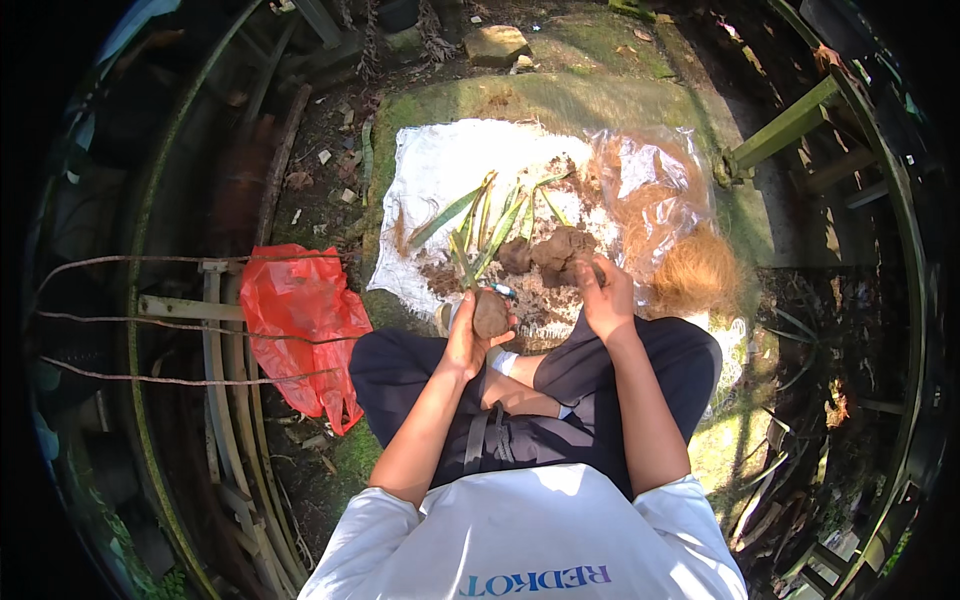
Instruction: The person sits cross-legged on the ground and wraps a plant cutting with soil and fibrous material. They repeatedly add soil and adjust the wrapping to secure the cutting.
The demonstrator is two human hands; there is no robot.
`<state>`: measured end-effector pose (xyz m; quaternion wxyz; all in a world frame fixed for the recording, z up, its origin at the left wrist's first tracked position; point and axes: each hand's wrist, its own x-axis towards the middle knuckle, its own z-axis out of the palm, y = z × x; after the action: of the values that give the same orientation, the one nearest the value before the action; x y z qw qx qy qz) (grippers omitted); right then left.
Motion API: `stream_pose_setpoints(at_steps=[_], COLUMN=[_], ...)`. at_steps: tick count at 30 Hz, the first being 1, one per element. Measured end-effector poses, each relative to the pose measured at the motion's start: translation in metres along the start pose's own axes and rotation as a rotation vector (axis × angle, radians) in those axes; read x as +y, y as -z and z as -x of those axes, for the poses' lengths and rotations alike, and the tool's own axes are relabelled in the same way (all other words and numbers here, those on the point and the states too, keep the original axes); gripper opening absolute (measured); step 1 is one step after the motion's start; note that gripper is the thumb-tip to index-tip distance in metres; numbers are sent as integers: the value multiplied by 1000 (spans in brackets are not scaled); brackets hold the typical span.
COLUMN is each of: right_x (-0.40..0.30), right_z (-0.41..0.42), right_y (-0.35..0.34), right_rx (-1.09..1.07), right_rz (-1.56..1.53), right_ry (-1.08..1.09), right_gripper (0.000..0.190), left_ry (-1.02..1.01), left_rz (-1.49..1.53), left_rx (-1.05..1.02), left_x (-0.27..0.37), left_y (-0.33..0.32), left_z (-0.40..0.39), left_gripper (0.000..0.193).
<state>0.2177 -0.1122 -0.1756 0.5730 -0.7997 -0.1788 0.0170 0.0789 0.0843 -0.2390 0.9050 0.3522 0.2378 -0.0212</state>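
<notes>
In my left hand (466, 334) rests a rounded ball of brown soil (491, 315), with a green snake plant leaf (463, 259) standing up from it. My right hand (609, 296) has its fingertips bent in on the right edge of a large lump of dark soil (562, 251). A smaller soil ball (514, 256) sits against that lump's left side. Several yellow-edged snake plant cuttings (504, 225) lie just beyond, on a white woven sheet (450, 161) strewn with soil crumbs. Close to my left fingers is a small blue-and-white item (501, 289), partly hidden.
A clear plastic bag (660, 172) of brown fibre lies at the sheet's right, with a loose fibre tuft (694, 274) nearer me. A red plastic bag (300, 322) is beside my left knee. Wooden rails (787, 124) flank the mossy slab (637, 94); a stone (496, 46) sits beyond.
</notes>
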Motion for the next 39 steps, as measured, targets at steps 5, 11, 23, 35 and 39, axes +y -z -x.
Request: stream_pose_setpoints(at_steps=[5, 11, 23, 35, 39], right_x=[-40, -67, -114, -62, -50], right_z=[34, 47, 41, 61, 65], right_y=[-4, 11, 35, -12, -13], right_rx=[-360, -571, -638, -453, -411], right_rz=[-110, -133, -11, -728, -754], right_ry=[-48, -8, -70, -4, 1], right_gripper=[32, 32, 69, 66, 59], left_ry=[-112, -207, -651, -837, -782], left_rz=[-269, -257, -664, -1306, -1365], left_rx=[159, 146, 43, -42, -74], left_x=[11, 16, 20, 33, 28], left_y=[-44, -68, -75, -102, -106], left_z=[28, 47, 64, 69, 70], left_gripper=[49, 49, 59, 102, 98])
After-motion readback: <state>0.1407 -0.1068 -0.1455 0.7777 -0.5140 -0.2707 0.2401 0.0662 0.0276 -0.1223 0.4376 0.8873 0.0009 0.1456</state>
